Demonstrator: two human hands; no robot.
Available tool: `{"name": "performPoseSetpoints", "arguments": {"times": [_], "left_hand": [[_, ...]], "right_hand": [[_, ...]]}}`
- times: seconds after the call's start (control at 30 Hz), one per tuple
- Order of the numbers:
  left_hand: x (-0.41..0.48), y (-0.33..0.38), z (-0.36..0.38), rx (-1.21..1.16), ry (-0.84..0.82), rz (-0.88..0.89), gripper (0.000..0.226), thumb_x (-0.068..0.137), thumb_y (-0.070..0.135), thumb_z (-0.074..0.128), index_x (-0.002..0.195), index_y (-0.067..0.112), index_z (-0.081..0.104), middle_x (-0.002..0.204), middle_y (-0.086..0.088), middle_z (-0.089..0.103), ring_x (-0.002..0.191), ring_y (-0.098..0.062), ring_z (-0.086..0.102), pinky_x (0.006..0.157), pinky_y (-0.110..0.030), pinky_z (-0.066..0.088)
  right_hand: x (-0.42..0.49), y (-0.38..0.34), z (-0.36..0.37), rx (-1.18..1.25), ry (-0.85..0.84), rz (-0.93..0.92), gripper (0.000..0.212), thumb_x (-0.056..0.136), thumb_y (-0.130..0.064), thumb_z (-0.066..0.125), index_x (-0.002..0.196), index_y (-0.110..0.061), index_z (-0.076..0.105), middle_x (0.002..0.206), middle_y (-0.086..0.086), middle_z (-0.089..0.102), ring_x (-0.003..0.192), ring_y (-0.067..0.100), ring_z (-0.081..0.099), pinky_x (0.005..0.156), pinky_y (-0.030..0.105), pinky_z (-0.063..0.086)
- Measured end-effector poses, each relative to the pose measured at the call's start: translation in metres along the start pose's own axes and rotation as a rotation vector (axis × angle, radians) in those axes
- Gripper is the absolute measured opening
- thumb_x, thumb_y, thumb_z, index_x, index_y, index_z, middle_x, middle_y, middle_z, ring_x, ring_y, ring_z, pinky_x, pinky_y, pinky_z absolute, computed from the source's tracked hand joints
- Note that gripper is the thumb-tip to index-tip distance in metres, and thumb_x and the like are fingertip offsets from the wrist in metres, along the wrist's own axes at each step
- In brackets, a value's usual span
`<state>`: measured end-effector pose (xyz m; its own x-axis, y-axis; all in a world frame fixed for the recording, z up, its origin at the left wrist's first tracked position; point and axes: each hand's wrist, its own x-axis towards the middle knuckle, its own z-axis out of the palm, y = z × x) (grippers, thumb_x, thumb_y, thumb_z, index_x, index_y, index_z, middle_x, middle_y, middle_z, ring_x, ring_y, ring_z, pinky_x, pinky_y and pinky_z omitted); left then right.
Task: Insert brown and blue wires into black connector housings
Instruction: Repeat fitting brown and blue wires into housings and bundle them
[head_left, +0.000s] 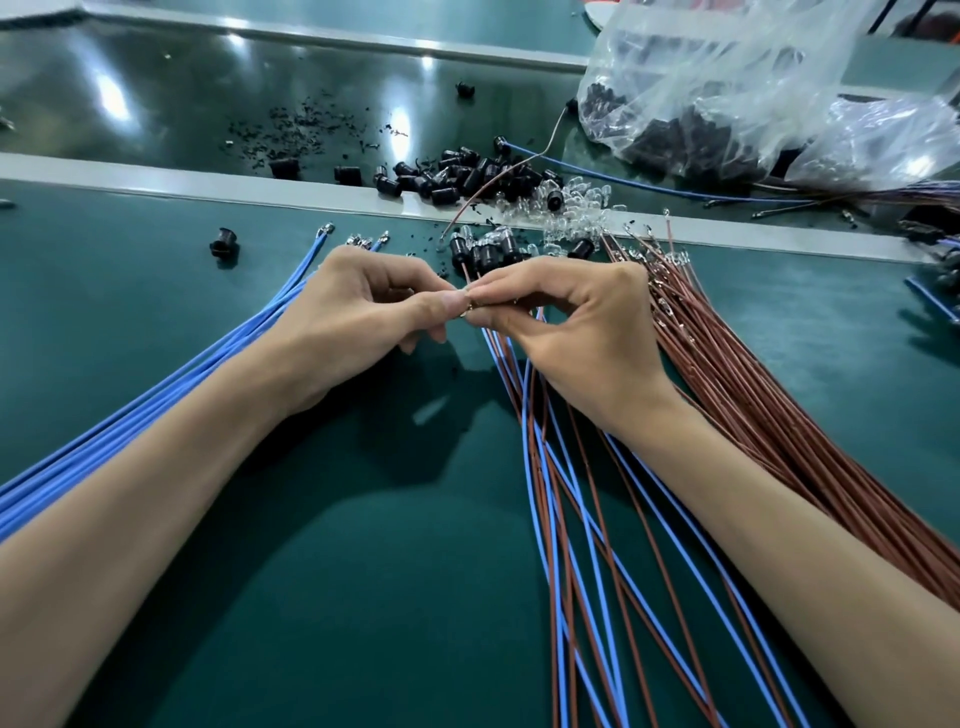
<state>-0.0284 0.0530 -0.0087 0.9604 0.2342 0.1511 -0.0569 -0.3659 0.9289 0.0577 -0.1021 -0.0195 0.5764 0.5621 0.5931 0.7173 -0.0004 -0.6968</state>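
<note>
My left hand (363, 301) and my right hand (566, 322) meet fingertip to fingertip over the green mat. Between them they pinch a small metal terminal (470, 307) on a wire end; the wire's colour is hidden by my fingers. A bundle of blue wires (171, 395) runs out under my left forearm. Loose brown wires (769, 415) fan out on the right. Finished blue-and-brown pairs (571, 493) lie under my right hand. Black connector housings (452, 182) are heaped beyond my hands, and a few stand just behind my fingertips (485, 254).
Clear small bulbs (576, 208) lie among the housings on the grey rail (208, 189). A plastic bag (727, 83) holding more black parts sits at the back right. A lone black housing (224, 245) rests left of my hands. Black debris (296, 132) dots the conveyor.
</note>
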Motion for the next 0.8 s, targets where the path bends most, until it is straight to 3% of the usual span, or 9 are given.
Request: {"name": "performPoseSetpoints", "arguments": {"times": [0.43, 0.63, 0.73, 0.8], "left_hand": [[-0.0005, 0.0025, -0.0009, -0.063, -0.061, 0.001, 0.015, 0.076, 0.031, 0.063, 0.065, 0.023, 0.07, 0.062, 0.004, 0.061, 0.056, -0.011, 0.051, 0.057, -0.013, 0.04], [-0.0021, 0.0046, 0.0022, -0.116, -0.037, -0.029, 0.013, 0.089, 0.011, 0.06, 0.079, 0.015, 0.068, 0.063, 0.007, 0.065, 0.055, -0.006, 0.054, 0.054, -0.011, 0.038], [-0.0021, 0.0057, 0.0027, -0.103, -0.046, -0.038, 0.008, 0.084, 0.01, 0.063, 0.081, 0.015, 0.069, 0.067, 0.004, 0.067, 0.057, -0.008, 0.055, 0.054, -0.017, 0.037], [-0.0019, 0.0049, 0.0034, -0.068, -0.033, -0.027, 0.016, 0.089, 0.004, 0.059, 0.082, 0.015, 0.069, 0.07, 0.001, 0.068, 0.057, -0.008, 0.054, 0.055, -0.017, 0.038]], "right_hand": [[-0.0009, -0.0044, -0.0006, -0.085, 0.023, -0.087, 0.022, 0.07, -0.001, 0.08, 0.091, -0.001, 0.072, 0.084, 0.001, 0.072, 0.08, 0.004, 0.067, 0.075, 0.01, 0.051], [0.0024, -0.0052, -0.0018, -0.1, 0.042, -0.081, 0.033, 0.075, -0.004, 0.077, 0.107, -0.004, 0.07, 0.094, 0.002, 0.073, 0.085, 0.005, 0.068, 0.079, 0.015, 0.052], [0.003, -0.0043, -0.0016, -0.126, 0.02, -0.089, 0.029, 0.077, -0.004, 0.075, 0.106, -0.004, 0.07, 0.096, 0.003, 0.073, 0.086, 0.01, 0.069, 0.08, 0.021, 0.054], [0.0041, -0.0024, -0.0016, -0.131, 0.012, -0.084, 0.024, 0.077, -0.003, 0.075, 0.1, -0.003, 0.072, 0.094, 0.005, 0.074, 0.085, 0.013, 0.069, 0.081, 0.025, 0.054]]}}
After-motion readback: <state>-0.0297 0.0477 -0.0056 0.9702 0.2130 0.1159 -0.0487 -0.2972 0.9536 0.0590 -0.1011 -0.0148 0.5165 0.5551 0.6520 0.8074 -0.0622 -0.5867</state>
